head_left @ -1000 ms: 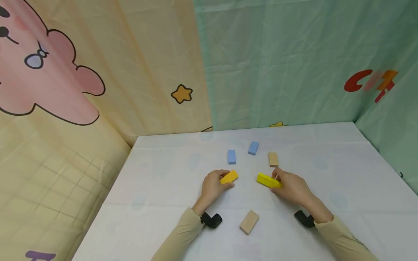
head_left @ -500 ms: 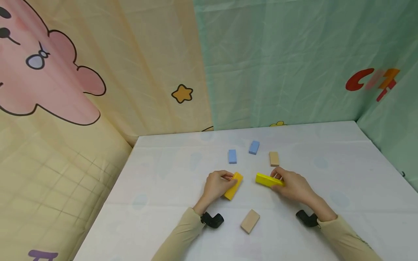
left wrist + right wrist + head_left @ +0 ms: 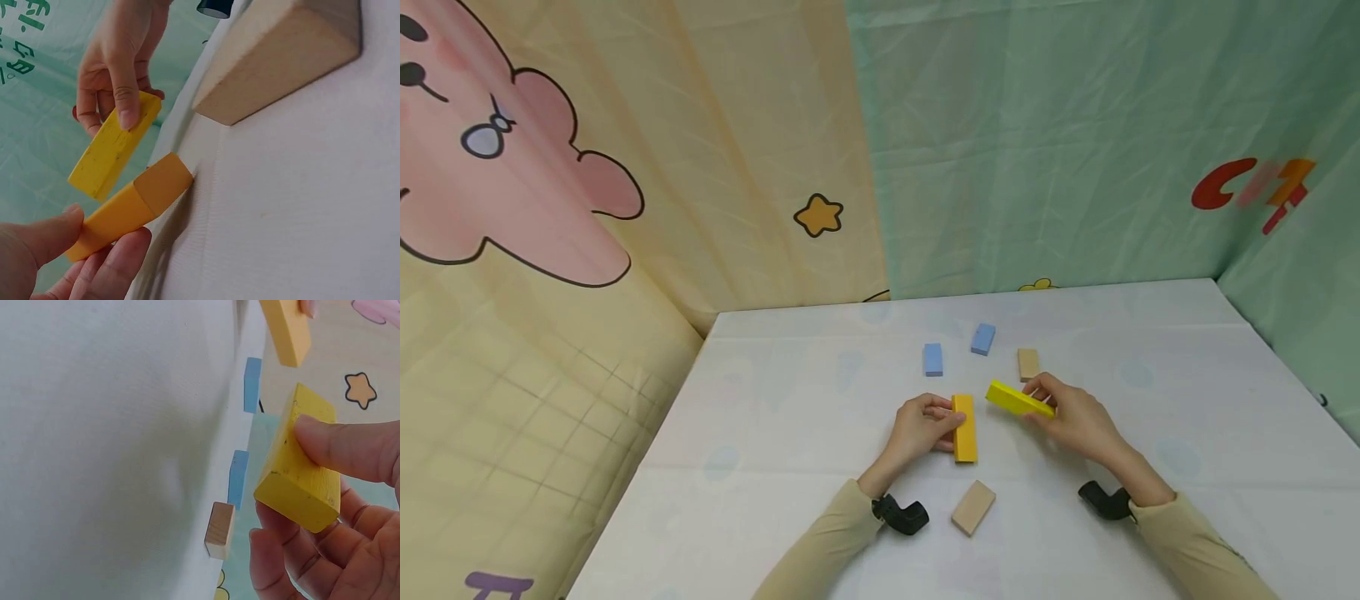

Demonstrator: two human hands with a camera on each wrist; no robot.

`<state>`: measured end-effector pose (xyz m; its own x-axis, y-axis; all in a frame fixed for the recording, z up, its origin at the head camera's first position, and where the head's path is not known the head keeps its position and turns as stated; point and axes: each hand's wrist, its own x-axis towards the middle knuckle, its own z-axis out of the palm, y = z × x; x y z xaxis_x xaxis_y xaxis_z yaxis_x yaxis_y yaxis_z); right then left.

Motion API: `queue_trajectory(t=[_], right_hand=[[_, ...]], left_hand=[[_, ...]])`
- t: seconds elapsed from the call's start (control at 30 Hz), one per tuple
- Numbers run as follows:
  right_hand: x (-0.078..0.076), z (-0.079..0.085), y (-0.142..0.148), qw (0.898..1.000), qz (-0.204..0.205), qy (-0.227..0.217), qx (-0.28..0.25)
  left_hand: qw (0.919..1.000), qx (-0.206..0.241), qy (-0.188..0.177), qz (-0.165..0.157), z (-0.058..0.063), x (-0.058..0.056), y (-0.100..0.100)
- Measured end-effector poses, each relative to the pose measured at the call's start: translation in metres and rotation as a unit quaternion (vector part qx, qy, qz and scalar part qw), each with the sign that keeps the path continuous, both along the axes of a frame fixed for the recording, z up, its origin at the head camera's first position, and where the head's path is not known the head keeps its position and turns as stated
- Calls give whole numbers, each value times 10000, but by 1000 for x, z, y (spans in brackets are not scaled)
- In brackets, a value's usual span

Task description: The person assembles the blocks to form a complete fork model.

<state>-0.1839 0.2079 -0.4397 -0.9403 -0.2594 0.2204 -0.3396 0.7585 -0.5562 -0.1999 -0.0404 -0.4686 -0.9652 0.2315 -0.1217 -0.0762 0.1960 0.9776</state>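
Observation:
My left hand [image 3: 921, 432] pinches an orange-yellow block [image 3: 965, 442] between thumb and fingers, its long side pointing away from me. To the right, a bright yellow block [image 3: 1011, 399] is held by my right hand [image 3: 1078, 423], the thumb lying on its face in the right wrist view. A small gap parts the two blocks. In the left wrist view the orange-yellow block [image 3: 140, 203] is in front of the yellow block [image 3: 112, 150]. Both blocks look lifted off the white table [image 3: 760, 400].
Two blue blocks [image 3: 933, 360] [image 3: 983, 339] and a plain wooden block [image 3: 1028, 364] lie beyond the hands. Another plain wooden block [image 3: 973, 507] lies nearer, between the forearms. Printed curtains [image 3: 1045, 167] stand behind the table.
My left hand has moved right and turned its orange-yellow block from slanted to nearly straight ahead. My right hand has raised and tilted the yellow block slightly.

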Motion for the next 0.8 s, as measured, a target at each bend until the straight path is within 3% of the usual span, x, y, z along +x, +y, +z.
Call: queue_trajectory(t=[0.2, 0.47, 0.8], right_hand=[[0, -1, -1, 10000, -5, 35, 9], [0, -1, -3, 10000, -35, 39, 32], [0, -3, -3, 10000, -30, 63, 19]], left_hand=[[9997, -119, 195, 16, -5, -2, 4], [9992, -360, 166, 12, -10, -7, 3], [9948, -629, 793, -87, -10, -4, 4]])
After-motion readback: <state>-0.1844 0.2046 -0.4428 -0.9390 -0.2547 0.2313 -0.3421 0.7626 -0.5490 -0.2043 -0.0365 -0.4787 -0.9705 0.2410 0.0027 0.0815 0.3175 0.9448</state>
